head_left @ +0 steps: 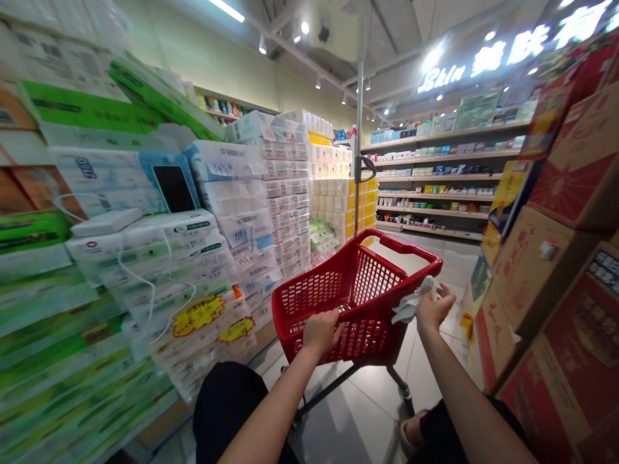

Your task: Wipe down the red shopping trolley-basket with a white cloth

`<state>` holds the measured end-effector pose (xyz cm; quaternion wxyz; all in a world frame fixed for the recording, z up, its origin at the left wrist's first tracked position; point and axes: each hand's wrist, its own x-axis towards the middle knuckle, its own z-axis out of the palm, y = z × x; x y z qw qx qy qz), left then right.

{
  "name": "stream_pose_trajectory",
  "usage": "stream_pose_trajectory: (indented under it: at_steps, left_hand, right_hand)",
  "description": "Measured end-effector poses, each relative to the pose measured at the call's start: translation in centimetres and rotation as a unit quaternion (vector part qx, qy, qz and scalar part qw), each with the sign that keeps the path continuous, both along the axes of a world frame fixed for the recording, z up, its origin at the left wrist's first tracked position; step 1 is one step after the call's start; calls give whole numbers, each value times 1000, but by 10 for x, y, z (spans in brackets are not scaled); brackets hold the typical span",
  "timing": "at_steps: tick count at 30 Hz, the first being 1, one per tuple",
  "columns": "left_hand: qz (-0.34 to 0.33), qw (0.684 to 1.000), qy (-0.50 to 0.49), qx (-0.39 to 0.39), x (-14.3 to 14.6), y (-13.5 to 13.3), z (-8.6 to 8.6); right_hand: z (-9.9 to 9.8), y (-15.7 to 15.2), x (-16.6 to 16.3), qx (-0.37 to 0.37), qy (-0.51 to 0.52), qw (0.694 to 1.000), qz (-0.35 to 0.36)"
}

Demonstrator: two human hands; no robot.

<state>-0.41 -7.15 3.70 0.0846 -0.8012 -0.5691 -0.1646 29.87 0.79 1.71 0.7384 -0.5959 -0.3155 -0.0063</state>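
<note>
In front of me stands a red plastic shopping cart (372,332) with a perforated basket and dark metal legs on casters. My left hand (320,334) is closed over the cart's near rim. A crumpled white cloth or tissue (406,308) is gripped in my right hand (432,306), beside the cart's right side near the handle end. The cloth appears to touch the cart there, and part of it is hidden by the fingers. Inside the basket I see only its red lattice walls and floor.
Stacked tissue packs (236,193) rise on the left, with a phone (174,189) and a white cable (149,283) on them. Cardboard boxes (522,270) line the right. A metal pole (359,129) stands behind the cart, and shelves (435,158) of small goods are farther back.
</note>
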Motion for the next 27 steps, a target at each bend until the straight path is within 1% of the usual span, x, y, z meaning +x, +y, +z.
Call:
stream_pose_trajectory:
  at_steps: [3, 6, 8, 10, 13, 16, 19, 21, 24, 27]
  left_hand:
    - [-2, 1000, -2, 3, 0, 1, -1]
    - [3, 1000, -1, -3, 0, 1, 0]
    - [10, 1000, -2, -12, 0, 0, 1]
    - [13, 1000, -5, -19, 0, -1, 3]
    - [10, 1000, -7, -22, 1, -1, 3]
    - [4, 1000, -9, -17, 1, -1, 2]
    - [3, 1000, -9, -10, 1, 0, 1]
    - [1, 1000, -7, -6, 0, 1, 0]
    - [-4, 1000, -3, 3, -1, 3, -2]
    - [-2, 1000, -5, 9, -2, 6, -4]
  right_hand:
    - [2, -9, -10, 13, -25, 1000, 1]
    - [-3, -25, -24, 21, -116, 993, 14]
    - [-6, -36, -29, 18, -192, 980, 47]
    - [-6, -45, -27, 11, -243, 966, 92]
    - [-1, -51, -17, 17, -269, 955, 123]
    - [6, -52, -10, 31, -270, 956, 112]
    - [8, -51, -14, 28, -298, 948, 109]
    - [4, -52, -20, 16, -327, 937, 123]
    - [-4, -55, -36, -13, -375, 912, 165]
    - [-9, -59, -57, -31, -432, 871, 230]
